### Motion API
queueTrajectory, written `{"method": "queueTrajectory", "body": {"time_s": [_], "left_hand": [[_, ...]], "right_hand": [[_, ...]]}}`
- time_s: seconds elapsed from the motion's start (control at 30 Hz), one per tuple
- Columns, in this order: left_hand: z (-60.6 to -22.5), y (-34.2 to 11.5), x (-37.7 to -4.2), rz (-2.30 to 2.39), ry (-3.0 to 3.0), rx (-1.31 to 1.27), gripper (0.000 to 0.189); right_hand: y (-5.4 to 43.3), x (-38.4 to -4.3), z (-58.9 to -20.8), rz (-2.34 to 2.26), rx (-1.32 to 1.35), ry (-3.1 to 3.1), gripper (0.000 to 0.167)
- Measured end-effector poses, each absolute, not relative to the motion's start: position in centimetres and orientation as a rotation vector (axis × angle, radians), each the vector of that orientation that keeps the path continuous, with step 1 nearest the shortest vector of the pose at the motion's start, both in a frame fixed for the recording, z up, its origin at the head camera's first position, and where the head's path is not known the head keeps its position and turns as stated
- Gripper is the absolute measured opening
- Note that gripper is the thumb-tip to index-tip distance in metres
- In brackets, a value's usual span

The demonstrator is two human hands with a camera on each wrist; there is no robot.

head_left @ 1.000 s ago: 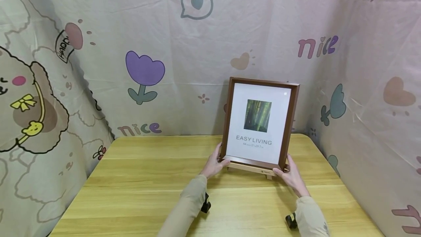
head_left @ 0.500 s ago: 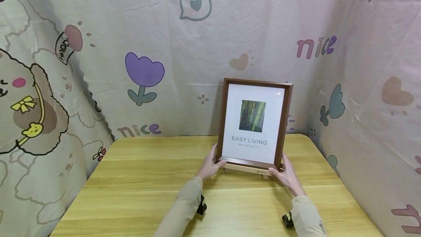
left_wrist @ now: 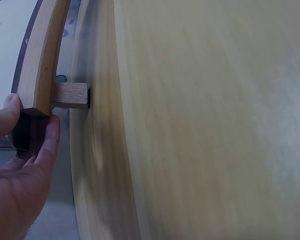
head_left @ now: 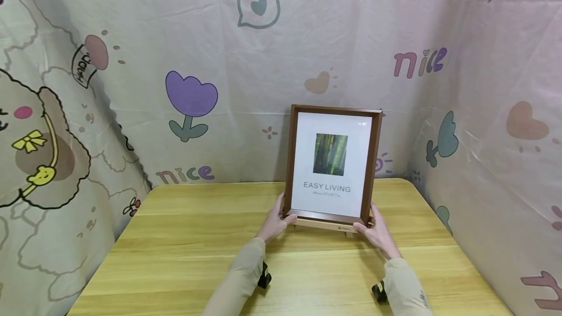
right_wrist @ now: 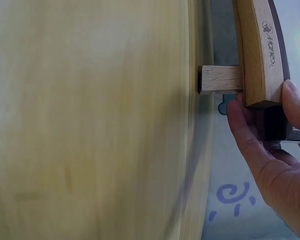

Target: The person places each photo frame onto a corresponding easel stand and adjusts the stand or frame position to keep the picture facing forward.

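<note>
A brown picture frame (head_left: 288, 169) with a white "EASY LIVING" insert stands tilted back on a small wooden easel (head_left: 322, 225) near the table's rear edge. At its lower left corner my left hand (head_left: 274, 221) grips the frame, thumb in front and fingers behind. My right hand (head_left: 378, 232) holds the lower right corner the same way. In the left wrist view, the easel's ledge (left_wrist: 36, 65) ends just beside the thumb, and a short leg (left_wrist: 71, 95) juts toward the tabletop. The right wrist view has the ledge's printed end (right_wrist: 262, 55) against the hand.
The yellow wood-grain table (head_left: 184, 247) spreads out on both sides of the frame. Behind it hangs a patterned cloth (head_left: 246, 87), with more cloth along the left and right sides. Each wrist wears a small black device, such as the left wrist camera (head_left: 264, 277).
The picture frame, with both hands on it, has shifted left along the table and turned a little straighter to the view. The hold at both corners looks the same.
</note>
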State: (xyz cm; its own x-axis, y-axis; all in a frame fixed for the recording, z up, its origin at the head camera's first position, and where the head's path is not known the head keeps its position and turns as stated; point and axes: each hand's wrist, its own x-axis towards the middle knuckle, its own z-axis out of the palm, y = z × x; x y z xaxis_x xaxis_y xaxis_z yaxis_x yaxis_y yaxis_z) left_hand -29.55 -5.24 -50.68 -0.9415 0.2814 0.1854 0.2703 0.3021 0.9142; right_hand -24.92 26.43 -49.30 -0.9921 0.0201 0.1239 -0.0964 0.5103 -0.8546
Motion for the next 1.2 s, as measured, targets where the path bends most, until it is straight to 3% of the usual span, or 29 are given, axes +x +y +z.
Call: {"method": "queueTrajectory", "body": {"time_s": [1.2], "left_hand": [[-50.5, -8.6, -28.6, 1.745, 2.611, 0.402, 0.085]], "right_hand": [[23.2, -26.1, -49.3, 1.517, 0.095, -2.644, 0.091]]}}
